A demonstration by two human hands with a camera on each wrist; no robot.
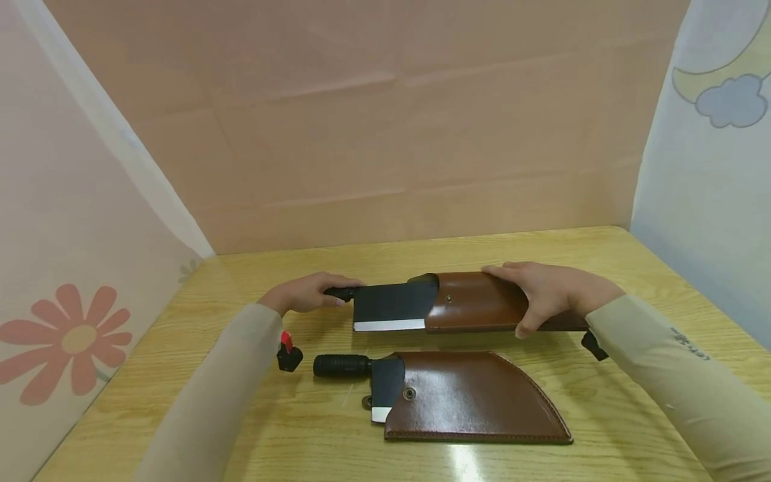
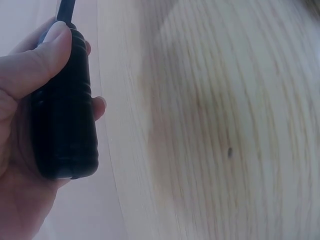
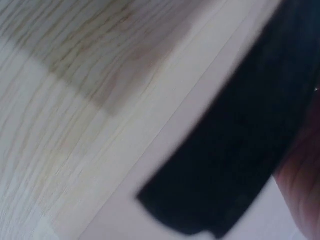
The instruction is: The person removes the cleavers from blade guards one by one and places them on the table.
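The person's left hand (image 1: 304, 293) is wrapped around the black handle (image 2: 65, 105) of a cleaver (image 1: 388, 306); in the left wrist view the thumb lies along the top of the handle and the fingertips curl round from the far side, so the butt end sticks out below the palm. The right hand (image 1: 545, 291) clasps a brown leather sheath (image 1: 476, 302) from above, fingers over its far edge and thumb down on the near side. The cleaver's dark blade, with its bright cutting edge facing the person, stands partly out of the sheath's mouth, lying between the two hands and held just above the wooden table (image 1: 602, 254).

Nearer the person, a second cleaver (image 1: 355, 368) lies flat on the table, its blade mostly inside a second, wider brown sheath (image 1: 476, 398) with a snap button by the mouth. A small red-and-black object (image 1: 288, 353) sits just left of that handle.

The right wrist view shows only a blurred dark shape, table grain and a sliver of the hand.
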